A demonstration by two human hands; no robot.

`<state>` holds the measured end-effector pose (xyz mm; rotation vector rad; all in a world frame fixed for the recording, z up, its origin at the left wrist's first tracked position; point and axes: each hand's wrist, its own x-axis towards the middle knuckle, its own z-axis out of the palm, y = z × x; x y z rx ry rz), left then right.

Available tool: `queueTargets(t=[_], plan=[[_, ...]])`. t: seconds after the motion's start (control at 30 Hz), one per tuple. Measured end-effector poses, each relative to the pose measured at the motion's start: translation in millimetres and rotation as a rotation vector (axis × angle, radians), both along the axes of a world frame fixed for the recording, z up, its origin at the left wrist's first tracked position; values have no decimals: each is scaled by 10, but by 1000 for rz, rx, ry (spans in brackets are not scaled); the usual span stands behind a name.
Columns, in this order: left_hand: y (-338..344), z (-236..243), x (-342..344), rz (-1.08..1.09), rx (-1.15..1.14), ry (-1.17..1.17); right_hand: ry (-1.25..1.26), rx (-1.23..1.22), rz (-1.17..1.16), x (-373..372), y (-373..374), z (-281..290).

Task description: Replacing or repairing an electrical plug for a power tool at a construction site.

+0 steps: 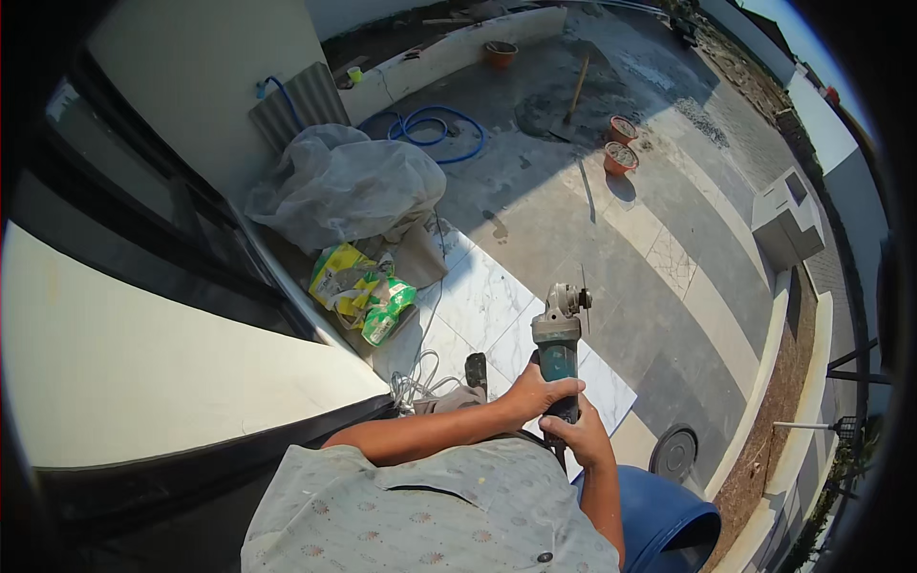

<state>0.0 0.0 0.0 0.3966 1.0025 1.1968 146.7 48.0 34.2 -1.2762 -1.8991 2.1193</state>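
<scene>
We hold the grinder [558,357] up in front of our shirt [420,511], left hand [537,394] wrapped round its body, right hand [585,435] closed near its tail; to handle it well, we should keep both grips firm and the disc [586,304] turned away from us

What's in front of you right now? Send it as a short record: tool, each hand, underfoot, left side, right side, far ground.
Tool: grinder, its thin disc on the right of the head; whether it spins, I can't tell
Left hand: wrapped around the grinder's body
Right hand: gripping its rear end
Underfoot: white veined tiles
Left side: plastic sheet, yellow-green bags
Right side: blue barrel
Far ground: coiled blue hose, orange buckets
</scene>
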Motion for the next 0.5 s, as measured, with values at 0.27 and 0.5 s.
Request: queueTargets(t=[0.27, 0.5], plan=[[1705, 337, -1160, 94, 197, 495, 345, -248, -151, -1040, 1770, -108], [2844, 330, -1890, 42, 254, 609, 321, -55, -205, -1837, 2878, -124]])
